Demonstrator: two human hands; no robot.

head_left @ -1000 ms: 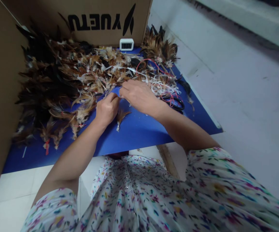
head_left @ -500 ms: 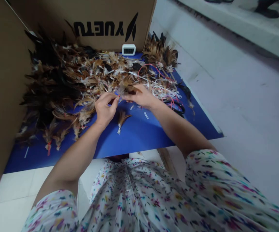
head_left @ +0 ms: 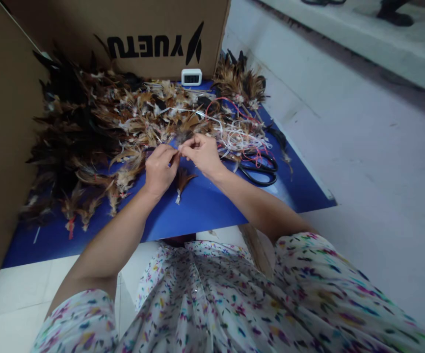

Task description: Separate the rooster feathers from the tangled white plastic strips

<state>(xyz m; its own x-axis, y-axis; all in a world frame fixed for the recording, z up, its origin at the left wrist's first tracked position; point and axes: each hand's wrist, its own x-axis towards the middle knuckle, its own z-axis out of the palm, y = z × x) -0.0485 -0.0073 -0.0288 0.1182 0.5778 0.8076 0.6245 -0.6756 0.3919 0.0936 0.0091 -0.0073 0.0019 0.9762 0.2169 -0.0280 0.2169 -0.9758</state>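
My left hand [head_left: 161, 169] and my right hand [head_left: 202, 154] meet fingertip to fingertip above the blue tabletop [head_left: 205, 208], both pinched closed. A small bunch of feathers [head_left: 183, 137] stands up just behind the fingertips, its base at my left fingers. What the right fingertips pinch is too small to make out. Just below the hands lies a small brown feather tuft [head_left: 185, 181] with a pale bound end. Black-handled scissors [head_left: 260, 175] rest right of my right wrist, their blades partly covered.
A thick heap of brown and black feathers [head_left: 98, 122] spreads over the left and back. Tangled white string [head_left: 234, 137] and red string [head_left: 230, 99] lie at the right. A small digital clock [head_left: 191, 77] stands before a cardboard box [head_left: 146, 19]. A wall [head_left: 293, 83] borders the right.
My right hand has turned and drawn its fingertips in against the left ones; the feather bunch it held now shows behind the fingertips. The scissors' handles are more exposed. The view has shifted slightly.
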